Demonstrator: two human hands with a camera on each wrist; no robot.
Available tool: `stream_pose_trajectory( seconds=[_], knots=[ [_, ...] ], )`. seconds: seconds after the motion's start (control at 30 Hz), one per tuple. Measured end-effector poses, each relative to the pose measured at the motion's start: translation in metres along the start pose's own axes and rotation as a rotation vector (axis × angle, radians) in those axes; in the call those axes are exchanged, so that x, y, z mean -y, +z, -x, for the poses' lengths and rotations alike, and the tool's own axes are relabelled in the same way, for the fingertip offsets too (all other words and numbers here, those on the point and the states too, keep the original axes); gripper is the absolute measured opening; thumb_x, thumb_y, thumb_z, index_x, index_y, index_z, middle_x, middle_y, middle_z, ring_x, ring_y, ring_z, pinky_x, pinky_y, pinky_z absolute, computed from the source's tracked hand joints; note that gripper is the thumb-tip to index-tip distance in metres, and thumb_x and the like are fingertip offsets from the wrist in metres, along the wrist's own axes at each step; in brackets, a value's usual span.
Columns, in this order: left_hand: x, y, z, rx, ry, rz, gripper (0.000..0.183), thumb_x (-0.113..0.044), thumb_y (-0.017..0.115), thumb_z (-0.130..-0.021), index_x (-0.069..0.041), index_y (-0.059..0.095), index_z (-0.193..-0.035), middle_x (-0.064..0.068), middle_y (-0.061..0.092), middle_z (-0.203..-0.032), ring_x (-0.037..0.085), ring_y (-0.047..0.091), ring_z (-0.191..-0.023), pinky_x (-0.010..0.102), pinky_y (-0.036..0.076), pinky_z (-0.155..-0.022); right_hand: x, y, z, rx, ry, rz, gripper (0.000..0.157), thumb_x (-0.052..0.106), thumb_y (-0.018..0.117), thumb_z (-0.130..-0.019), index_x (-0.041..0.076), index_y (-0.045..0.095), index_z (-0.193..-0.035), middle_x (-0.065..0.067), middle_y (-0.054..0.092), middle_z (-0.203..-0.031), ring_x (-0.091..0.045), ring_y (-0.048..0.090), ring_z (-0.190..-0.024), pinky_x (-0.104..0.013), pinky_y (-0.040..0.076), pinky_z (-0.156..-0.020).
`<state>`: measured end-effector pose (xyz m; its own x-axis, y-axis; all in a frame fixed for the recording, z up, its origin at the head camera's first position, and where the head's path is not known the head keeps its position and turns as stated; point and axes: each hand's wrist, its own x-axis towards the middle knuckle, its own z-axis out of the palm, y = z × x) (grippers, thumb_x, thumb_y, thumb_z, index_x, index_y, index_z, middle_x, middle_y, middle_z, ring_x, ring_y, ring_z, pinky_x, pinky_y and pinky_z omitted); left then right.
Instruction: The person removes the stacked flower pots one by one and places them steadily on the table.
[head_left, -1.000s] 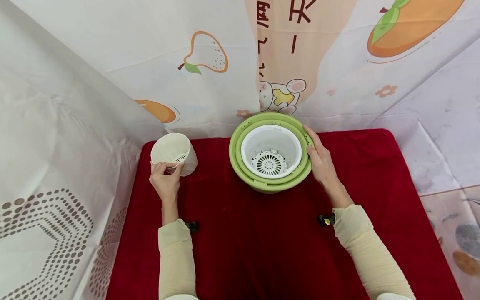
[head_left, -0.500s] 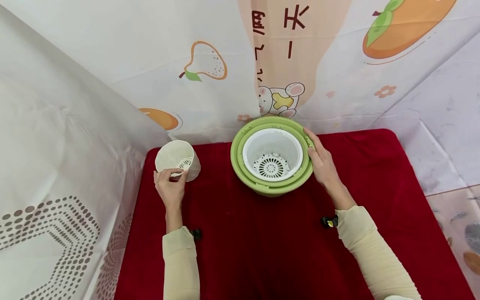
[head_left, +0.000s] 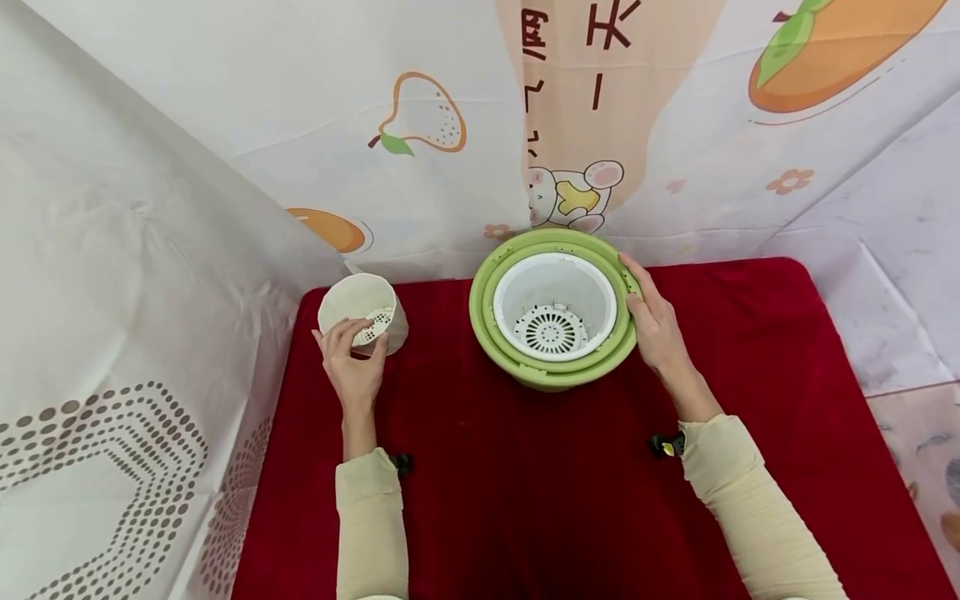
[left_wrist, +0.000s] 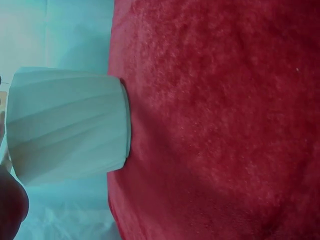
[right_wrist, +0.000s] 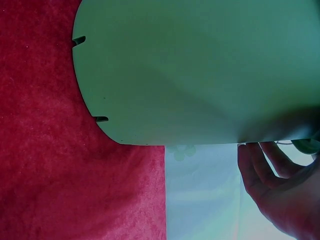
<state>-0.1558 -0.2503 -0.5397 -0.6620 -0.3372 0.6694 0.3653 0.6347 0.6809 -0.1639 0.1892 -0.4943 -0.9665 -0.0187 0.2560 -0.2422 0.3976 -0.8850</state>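
Observation:
A small cream flower pot (head_left: 400, 327) with slanted ribs and a perforated bottom stands on the red cloth at the left. My left hand (head_left: 354, 367) holds its near rim, fingers curled over the edge and thumb beside it. In the left wrist view, the flower pot (left_wrist: 70, 125) shows its side, the thumb dark at lower left. Right of centre stands a nest of pots: a green flower pot (head_left: 480, 321) with a white inner pot (head_left: 517, 292) whose base is slotted. My right hand (head_left: 660, 337) grips the green rim on its right side.
Red velvet cloth (head_left: 517, 483) covers the table. A printed curtain (head_left: 300, 108) hangs right behind the pots, and a white curtain (head_left: 150, 275) stands close on the left. Notches show along the base of the green pot (right_wrist: 175, 75) in the right wrist view.
The left fingers have shifted on the cream pot's rim and reach farther inside, with a wider gap from the thumb. Right hand and both pots keep their places; the head view shifts slightly.

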Motion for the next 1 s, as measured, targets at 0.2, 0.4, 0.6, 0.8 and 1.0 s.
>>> stream_pose_trajectory(
  seconds=[0.2,0.4,0.6,0.8,1.0],
  knots=[
    [0.004,0.001,0.000,0.019,0.010,0.004,0.028,-0.004,0.089,-0.067,-0.001,0.078,-0.093,0.017,0.072,-0.095,0.038,0.060,-0.108,0.059,0.012,-0.118,0.026,-0.003,0.003,0.001,-0.008,-0.015,0.051,-0.002,0.039,-0.100,0.005,0.042,-0.150,-0.016,0.043,-0.152,-0.021,0.041,-0.136,-0.015,0.029,-0.106],
    [-0.013,0.002,-0.004,0.023,0.035,0.018,0.030,0.007,0.085,-0.067,0.004,0.075,-0.095,0.022,0.071,-0.095,0.043,0.061,-0.103,0.066,0.024,-0.111,0.037,-0.003,0.005,0.005,0.000,-0.006,0.050,-0.003,0.039,-0.100,0.002,0.041,-0.149,-0.017,0.043,-0.151,-0.023,0.042,-0.135,-0.015,0.029,-0.106],
    [-0.050,0.001,-0.013,0.078,0.100,0.149,0.038,0.012,0.081,-0.065,0.012,0.071,-0.101,0.030,0.069,-0.099,0.051,0.059,-0.100,0.052,0.043,-0.100,0.035,-0.002,0.004,0.002,-0.006,-0.016,0.050,-0.003,0.039,-0.099,0.002,0.042,-0.149,-0.017,0.044,-0.151,-0.023,0.042,-0.135,-0.015,0.029,-0.105],
    [-0.070,0.003,-0.020,0.127,0.125,0.216,0.037,-0.006,0.083,-0.073,0.012,0.071,-0.103,0.029,0.069,-0.102,0.048,0.060,-0.100,0.033,0.046,-0.095,0.036,-0.002,0.003,0.004,-0.014,-0.037,0.050,-0.004,0.038,-0.099,0.000,0.041,-0.149,-0.018,0.043,-0.151,-0.023,0.042,-0.134,-0.014,0.029,-0.106],
    [-0.080,0.004,-0.021,0.113,0.139,0.238,0.041,-0.023,0.083,-0.079,0.011,0.072,-0.102,0.028,0.069,-0.101,0.046,0.061,-0.098,0.030,0.047,-0.093,0.036,-0.002,0.004,0.008,-0.020,-0.035,0.050,-0.005,0.037,-0.099,0.000,0.041,-0.149,-0.019,0.043,-0.151,-0.024,0.041,-0.135,-0.014,0.028,-0.107]
  ],
)
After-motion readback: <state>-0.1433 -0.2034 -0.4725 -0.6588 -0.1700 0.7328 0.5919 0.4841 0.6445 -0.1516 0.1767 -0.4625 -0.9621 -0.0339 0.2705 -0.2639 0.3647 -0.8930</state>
